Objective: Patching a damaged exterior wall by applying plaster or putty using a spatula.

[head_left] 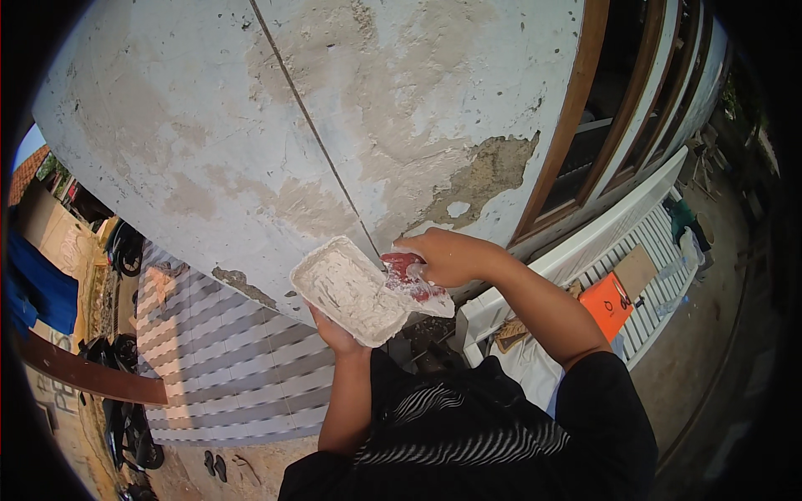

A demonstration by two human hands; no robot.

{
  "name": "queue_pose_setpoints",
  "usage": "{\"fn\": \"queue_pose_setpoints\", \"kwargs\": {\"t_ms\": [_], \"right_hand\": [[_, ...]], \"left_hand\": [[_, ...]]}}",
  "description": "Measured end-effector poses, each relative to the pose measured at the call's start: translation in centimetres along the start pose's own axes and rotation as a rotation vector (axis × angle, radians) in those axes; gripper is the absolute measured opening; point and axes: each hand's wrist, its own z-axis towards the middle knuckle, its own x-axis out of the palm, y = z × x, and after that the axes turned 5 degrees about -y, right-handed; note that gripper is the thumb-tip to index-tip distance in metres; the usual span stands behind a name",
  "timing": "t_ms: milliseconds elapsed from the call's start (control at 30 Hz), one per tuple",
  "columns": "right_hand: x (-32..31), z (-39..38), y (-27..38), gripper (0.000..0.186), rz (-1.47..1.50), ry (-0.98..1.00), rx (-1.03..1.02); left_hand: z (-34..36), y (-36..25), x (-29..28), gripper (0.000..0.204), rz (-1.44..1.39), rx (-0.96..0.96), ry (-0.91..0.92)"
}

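My left hand (337,332) is closed around the underside of a white tray (299,284), tilted in front of my chest. Off-white wall putty (355,288) fills it, with ridges and smears across the surface. My right hand (451,255) grips a red scraper (404,269) coated with putty at the tray's right edge. A pale, putty-smeared flap sticks out below the scraper; I cannot tell which thing it belongs to. Just beyond both hands stands a light wall (192,108) with beige filled patches, peeling paint and a bare grey patch (493,171).
Brown-framed windows (561,125) run along the wall at right. Below them stands a white slatted bench (576,259) carrying an orange bag (607,303) and cardboard (636,271). Tiled floor (242,367) spreads at left, with sandals (215,465) near its edge and parked motorbikes (125,250) beyond.
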Motion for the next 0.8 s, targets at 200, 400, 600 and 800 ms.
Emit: {"fn": "queue_pose_setpoints", "kwargs": {"t_ms": [200,400,600,800], "right_hand": [[2.1,-0.3,-3.8,0.044,0.249,0.006,0.001],[6.3,-1.0,-6.3,0.042,0.921,0.095,0.394],[7.5,-1.9,-4.7,0.031,1.314,0.015,0.572],[7.9,-2.2,-4.8,0.032,1.427,-0.055,0.591]], "left_hand": [[0.2,0.9,-0.1,0.057,0.013,-0.002,-0.058],[0.4,0.9,0.4,0.060,0.017,0.019,-0.084],[0.6,1.6,-0.4,0.062,0.086,0.077,-0.067],[0.7,2.0,-0.2,0.062,0.094,0.077,-0.090]]}}
